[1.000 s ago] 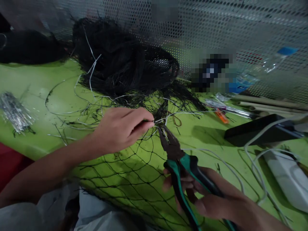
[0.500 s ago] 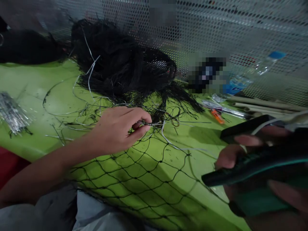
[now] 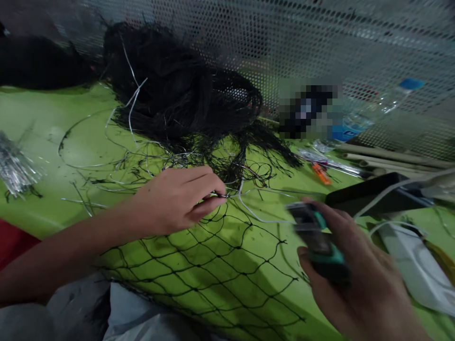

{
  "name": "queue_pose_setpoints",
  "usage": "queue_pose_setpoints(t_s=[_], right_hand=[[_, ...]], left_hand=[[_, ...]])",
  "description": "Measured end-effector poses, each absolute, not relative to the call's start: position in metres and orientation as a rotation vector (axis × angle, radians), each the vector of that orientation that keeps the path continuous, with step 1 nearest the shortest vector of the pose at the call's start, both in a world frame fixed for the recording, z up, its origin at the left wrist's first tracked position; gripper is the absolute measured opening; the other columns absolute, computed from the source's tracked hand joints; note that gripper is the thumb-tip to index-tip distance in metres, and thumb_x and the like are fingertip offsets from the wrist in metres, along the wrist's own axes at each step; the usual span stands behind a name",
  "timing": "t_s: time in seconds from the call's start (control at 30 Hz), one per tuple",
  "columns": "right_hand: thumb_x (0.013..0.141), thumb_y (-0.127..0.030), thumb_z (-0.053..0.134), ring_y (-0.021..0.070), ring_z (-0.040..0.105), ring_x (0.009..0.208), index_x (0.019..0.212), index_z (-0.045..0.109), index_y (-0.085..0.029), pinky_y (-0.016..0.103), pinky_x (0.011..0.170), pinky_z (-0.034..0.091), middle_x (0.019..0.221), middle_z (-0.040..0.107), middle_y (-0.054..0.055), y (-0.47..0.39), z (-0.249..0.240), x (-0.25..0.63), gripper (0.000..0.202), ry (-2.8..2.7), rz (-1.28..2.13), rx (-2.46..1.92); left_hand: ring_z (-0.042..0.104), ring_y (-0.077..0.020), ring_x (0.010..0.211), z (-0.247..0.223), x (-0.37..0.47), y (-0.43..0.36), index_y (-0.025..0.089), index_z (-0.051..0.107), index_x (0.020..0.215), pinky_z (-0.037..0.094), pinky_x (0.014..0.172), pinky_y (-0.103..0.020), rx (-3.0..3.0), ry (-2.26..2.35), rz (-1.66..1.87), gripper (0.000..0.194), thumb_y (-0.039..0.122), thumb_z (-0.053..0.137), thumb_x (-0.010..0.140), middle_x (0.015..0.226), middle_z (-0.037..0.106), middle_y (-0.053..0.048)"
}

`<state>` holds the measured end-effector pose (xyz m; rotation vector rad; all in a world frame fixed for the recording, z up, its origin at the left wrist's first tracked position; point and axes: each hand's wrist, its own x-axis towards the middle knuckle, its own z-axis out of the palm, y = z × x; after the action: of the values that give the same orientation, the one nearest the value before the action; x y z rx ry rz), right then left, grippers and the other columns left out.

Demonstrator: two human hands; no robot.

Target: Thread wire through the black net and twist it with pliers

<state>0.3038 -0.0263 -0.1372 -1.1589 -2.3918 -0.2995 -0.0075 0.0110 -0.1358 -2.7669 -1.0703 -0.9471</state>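
My left hand (image 3: pixel 181 201) is closed in a pinch on the top edge of a black mesh net (image 3: pixel 194 289), together with a thin wire that runs on to the right. The net's diamond meshes spread below the hand, over the green table and down towards my lap. My right hand (image 3: pixel 366 274) grips a green-and-black hand tool (image 3: pixel 327 251), blurred by motion, so its kind is unclear. Its dark head points left, close to the end of a pale wire (image 3: pixel 263 220). A gap separates the tool from my left hand.
Black stringy netting (image 3: pixel 167 90) is heaped at the back, with loose wires tangled before it. Silvery wire pieces (image 3: pixel 16 166) lie far left. At right are a black tray (image 3: pixel 377 194), a plastic bottle (image 3: pixel 384 104), an orange item (image 3: pixel 321 174) and pale tubes (image 3: pixel 373 157). A perforated panel (image 3: pixel 295 47) stands behind.
My right hand has swung the tool from the right edge in towards the wire, uncovering the tray and a white object. My left hand keeps its pinch, slightly lower in view.
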Motion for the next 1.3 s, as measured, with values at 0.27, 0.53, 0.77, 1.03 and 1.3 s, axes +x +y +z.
queue_pose_setpoints(t_s=[0.27, 0.53, 0.77, 1.03, 1.3], right_hand=[[0.085, -0.014, 0.052, 0.0423, 0.071, 0.106, 0.166, 0.031, -0.022, 0.044, 0.051, 0.057, 0.123, 0.07, 0.017, -0.03, -0.132, 0.303, 0.083, -2.495, -0.726, -1.324], [0.092, -0.014, 0.063, 0.0551, 0.051, 0.139, 0.168, 0.025, -0.021, 0.069, 0.109, 0.049, 0.144, 0.057, 0.025, -0.035, -0.131, 0.301, 0.086, -2.42, -0.805, -1.272], [0.086, -0.01, 0.062, 0.0554, 0.058, 0.128, 0.168, 0.026, -0.025, 0.063, 0.085, 0.061, 0.135, 0.062, 0.025, -0.028, -0.136, 0.302, 0.09, -2.424, -0.819, -1.397], [0.082, -0.012, 0.063, 0.0453, 0.069, 0.11, 0.157, 0.046, -0.021, 0.043, 0.058, 0.051, 0.123, 0.071, 0.019, -0.027, -0.139, 0.302, 0.077, -2.38, -0.999, -1.413], [0.08, -0.018, 0.066, 0.0383, 0.07, 0.097, 0.136, 0.062, -0.02, 0.042, 0.064, 0.045, 0.116, 0.074, 0.015, -0.021, -0.138, 0.302, 0.056, -2.37, -1.03, -1.337]], left_hand=[[0.057, -0.0137, 0.063, -0.133, -0.006, 0.005, 0.018, 0.065, 0.086, 0.039, 0.056, -0.03, -2.709, -0.856, -0.757, 0.019, 0.01, 0.055, 0.1, 0.076, 0.066, 0.0], [0.062, -0.0141, 0.064, -0.131, -0.004, 0.002, 0.017, 0.07, 0.09, 0.044, 0.058, -0.03, -2.73, -0.829, -0.667, 0.02, 0.005, 0.055, 0.098, 0.08, 0.07, 0.0], [0.068, -0.0149, 0.069, -0.134, -0.003, 0.001, 0.018, 0.068, 0.095, 0.048, 0.056, -0.03, -2.719, -0.846, -0.701, 0.014, 0.012, 0.056, 0.1, 0.089, 0.074, -0.002], [0.066, -0.0128, 0.065, -0.133, -0.006, 0.001, 0.023, 0.065, 0.112, 0.046, 0.055, -0.028, -2.733, -0.904, -0.721, 0.02, 0.012, 0.055, 0.099, 0.093, 0.074, 0.0], [0.072, -0.013, 0.075, -0.14, -0.004, 0.006, 0.022, 0.066, 0.104, 0.048, 0.06, -0.025, -2.796, -0.925, -0.885, 0.009, 0.028, 0.06, 0.104, 0.093, 0.078, 0.001]])
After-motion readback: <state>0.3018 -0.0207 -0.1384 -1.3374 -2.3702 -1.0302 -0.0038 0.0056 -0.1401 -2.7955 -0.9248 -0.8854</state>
